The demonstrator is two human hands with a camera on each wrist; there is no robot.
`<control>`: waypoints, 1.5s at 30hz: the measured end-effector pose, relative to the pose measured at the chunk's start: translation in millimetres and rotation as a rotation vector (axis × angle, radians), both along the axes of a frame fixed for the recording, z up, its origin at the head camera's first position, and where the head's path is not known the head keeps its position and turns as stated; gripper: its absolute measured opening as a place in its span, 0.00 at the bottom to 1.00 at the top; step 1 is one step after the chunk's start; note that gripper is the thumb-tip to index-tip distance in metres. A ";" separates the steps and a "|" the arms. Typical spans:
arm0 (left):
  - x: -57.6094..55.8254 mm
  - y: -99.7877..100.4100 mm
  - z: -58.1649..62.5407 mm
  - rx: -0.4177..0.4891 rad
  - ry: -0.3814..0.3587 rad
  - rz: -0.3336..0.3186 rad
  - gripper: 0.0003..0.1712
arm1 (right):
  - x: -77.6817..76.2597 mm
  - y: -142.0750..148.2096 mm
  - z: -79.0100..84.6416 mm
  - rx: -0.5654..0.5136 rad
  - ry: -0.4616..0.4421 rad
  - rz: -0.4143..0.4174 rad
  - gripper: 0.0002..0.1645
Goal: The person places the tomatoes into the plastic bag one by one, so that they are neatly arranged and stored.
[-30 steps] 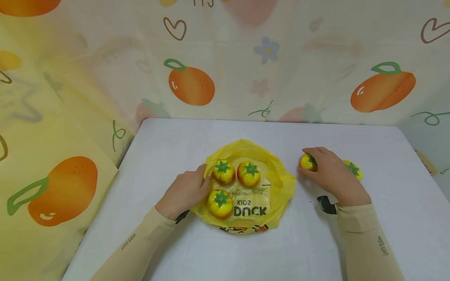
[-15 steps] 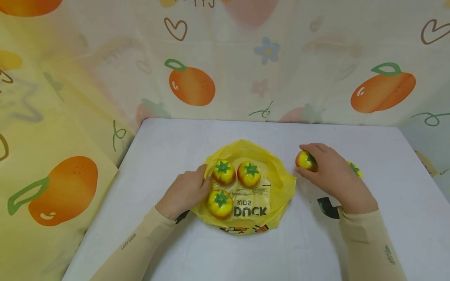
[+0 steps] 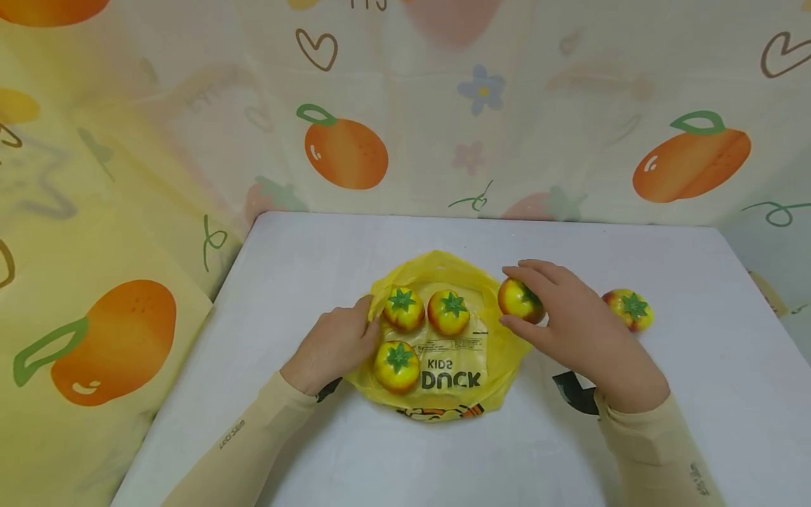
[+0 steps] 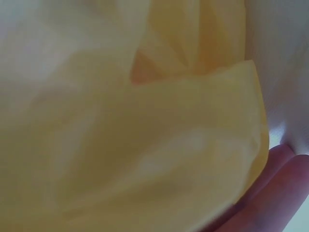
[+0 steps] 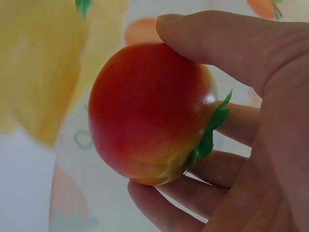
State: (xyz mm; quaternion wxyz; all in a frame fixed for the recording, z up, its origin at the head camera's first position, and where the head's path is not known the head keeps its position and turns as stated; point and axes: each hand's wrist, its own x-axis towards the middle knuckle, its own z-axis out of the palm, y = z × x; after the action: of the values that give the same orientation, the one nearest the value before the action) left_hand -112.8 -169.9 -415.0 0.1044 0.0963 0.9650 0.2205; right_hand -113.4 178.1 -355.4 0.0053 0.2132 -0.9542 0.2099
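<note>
My right hand (image 3: 586,331) grips an artificial tomato (image 3: 519,301), yellow and red with a green star-shaped calyx, at the right rim of a yellow plastic bag. In the right wrist view the thumb and curled fingers hold this tomato (image 5: 149,113) from opposite sides, its red base facing the camera. The yellow bag (image 3: 443,408) lies spread open with printed lettering, and three similar tomatoes (image 3: 448,314) sit in it. At its left edge my left hand (image 3: 336,348) pinches the rim; in the left wrist view the bag (image 4: 145,145) covers most of the fingers.
Another tomato (image 3: 630,310) lies on the white table (image 3: 304,253), to the right behind my right hand. A fruit-printed cloth (image 3: 412,141) hangs behind the table and along its left side.
My right hand has carried the tomato leftward from the table to the bag's right rim. The tomato behind it now shows more fully. My left hand has stayed in place.
</note>
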 end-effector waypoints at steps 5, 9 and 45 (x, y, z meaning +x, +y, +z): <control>-0.7 -0.5 -0.7 -0.013 0.004 0.001 0.30 | 4.8 -23.1 -7.3 0.029 -0.041 0.059 0.43; -0.9 -0.7 -1.0 -0.011 -0.001 0.006 0.30 | 10.5 -38.6 -13.9 0.038 -0.045 0.101 0.43; -1.3 0.3 -1.6 -0.045 0.019 0.003 0.31 | 27.7 -94.2 -58.3 0.096 -0.057 0.327 0.35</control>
State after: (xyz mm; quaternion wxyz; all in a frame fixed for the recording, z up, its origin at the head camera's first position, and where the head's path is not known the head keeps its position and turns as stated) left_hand -114.1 -169.6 -416.6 0.0971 0.0943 0.9708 0.1980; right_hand -85.7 83.9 -413.7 -0.0661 0.3598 -0.9154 0.1683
